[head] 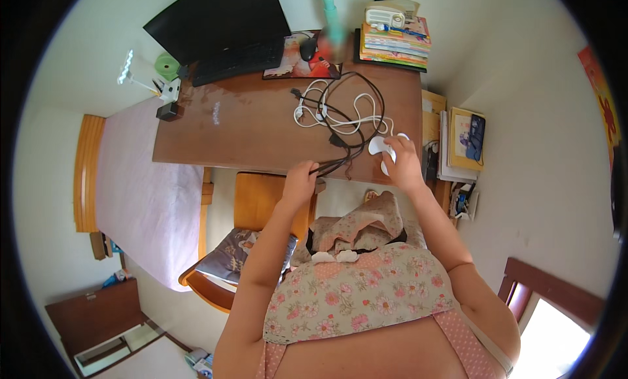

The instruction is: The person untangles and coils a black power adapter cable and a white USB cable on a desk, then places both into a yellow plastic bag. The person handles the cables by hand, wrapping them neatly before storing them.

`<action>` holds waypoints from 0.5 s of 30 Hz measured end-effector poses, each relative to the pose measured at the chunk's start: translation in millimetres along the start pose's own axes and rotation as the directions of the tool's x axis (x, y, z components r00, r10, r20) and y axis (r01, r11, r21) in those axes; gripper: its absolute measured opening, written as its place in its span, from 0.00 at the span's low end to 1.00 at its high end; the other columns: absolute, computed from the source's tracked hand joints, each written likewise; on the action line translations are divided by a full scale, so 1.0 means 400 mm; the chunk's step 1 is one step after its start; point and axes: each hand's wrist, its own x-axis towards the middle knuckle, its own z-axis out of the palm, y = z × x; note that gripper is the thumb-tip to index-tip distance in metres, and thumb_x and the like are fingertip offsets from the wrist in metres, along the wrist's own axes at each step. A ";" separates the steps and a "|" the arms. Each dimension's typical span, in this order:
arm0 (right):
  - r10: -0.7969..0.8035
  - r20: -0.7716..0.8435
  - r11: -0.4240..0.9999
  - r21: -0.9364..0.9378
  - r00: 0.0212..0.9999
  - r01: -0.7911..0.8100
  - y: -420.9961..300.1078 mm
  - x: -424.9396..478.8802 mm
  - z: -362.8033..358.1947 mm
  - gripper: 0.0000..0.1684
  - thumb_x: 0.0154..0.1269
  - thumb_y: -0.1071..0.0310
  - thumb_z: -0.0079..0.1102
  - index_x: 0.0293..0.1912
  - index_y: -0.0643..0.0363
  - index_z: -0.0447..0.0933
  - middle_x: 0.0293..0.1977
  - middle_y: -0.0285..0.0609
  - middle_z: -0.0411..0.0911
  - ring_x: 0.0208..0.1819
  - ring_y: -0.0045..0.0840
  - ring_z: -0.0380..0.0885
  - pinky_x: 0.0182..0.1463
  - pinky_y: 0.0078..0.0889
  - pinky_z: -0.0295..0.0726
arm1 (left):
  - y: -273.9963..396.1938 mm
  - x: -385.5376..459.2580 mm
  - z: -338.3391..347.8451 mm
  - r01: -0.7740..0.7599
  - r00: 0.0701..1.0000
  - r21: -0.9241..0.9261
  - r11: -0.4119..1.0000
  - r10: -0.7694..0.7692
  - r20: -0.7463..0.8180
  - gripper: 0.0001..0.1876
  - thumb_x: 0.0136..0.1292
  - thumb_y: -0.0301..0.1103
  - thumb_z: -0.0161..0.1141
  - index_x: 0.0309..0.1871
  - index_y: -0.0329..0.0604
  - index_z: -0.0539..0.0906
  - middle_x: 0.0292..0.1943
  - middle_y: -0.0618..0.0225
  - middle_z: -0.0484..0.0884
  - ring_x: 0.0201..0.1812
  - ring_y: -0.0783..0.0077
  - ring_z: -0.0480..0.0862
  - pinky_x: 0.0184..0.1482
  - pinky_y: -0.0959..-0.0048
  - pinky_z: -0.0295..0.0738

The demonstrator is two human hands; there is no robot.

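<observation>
At the front edge of the brown wooden desk [235, 129], my left hand [300, 183] grips a bundle of black cables [338, 162]. These loop back over the desktop and cross a tangled white cable [363, 118]. My right hand [405, 165] holds a white plastic device with rounded lobes [378, 146] near the desk's right front corner; the white cable runs up to it. A black plug [296, 92] lies at the left end of the tangle.
Behind stand a black monitor [221, 21], a keyboard [238, 62], a mouse [308, 49] and stacked books [395, 48]. A small black box [168, 111] sits left. A wooden chair [260, 197] with a cushion [230, 254] stands before the desk; shelved papers [444, 148] are right.
</observation>
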 end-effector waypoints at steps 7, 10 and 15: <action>0.021 0.227 0.977 -0.209 0.974 0.027 0.124 0.143 0.079 0.22 0.54 0.66 0.61 0.50 0.57 0.74 0.56 0.44 0.66 0.59 0.41 0.64 0.57 0.47 0.68 | 0.084 0.000 -0.208 0.341 0.870 -0.658 0.672 -0.491 -0.050 0.11 0.71 0.38 0.49 0.38 0.38 0.75 0.21 0.71 0.71 0.19 0.79 0.74 0.22 0.77 0.69; 0.074 0.332 0.974 -0.227 0.940 0.004 0.166 0.152 0.102 0.22 0.55 0.66 0.60 0.51 0.56 0.74 0.56 0.44 0.67 0.60 0.41 0.63 0.58 0.47 0.68 | 0.130 0.020 -0.314 0.191 0.852 -0.779 0.597 -0.494 -0.170 0.15 0.72 0.44 0.47 0.37 0.41 0.73 0.16 0.74 0.64 0.16 0.81 0.64 0.23 0.78 0.67; 0.133 0.315 0.979 -0.190 0.940 -0.075 0.210 0.138 0.128 0.21 0.56 0.67 0.58 0.51 0.59 0.74 0.54 0.46 0.69 0.58 0.43 0.65 0.58 0.45 0.69 | 0.175 0.050 -0.454 -0.023 0.755 -0.837 0.547 -0.539 -0.373 0.17 0.72 0.48 0.47 0.35 0.42 0.73 0.14 0.78 0.58 0.15 0.83 0.56 0.22 0.79 0.57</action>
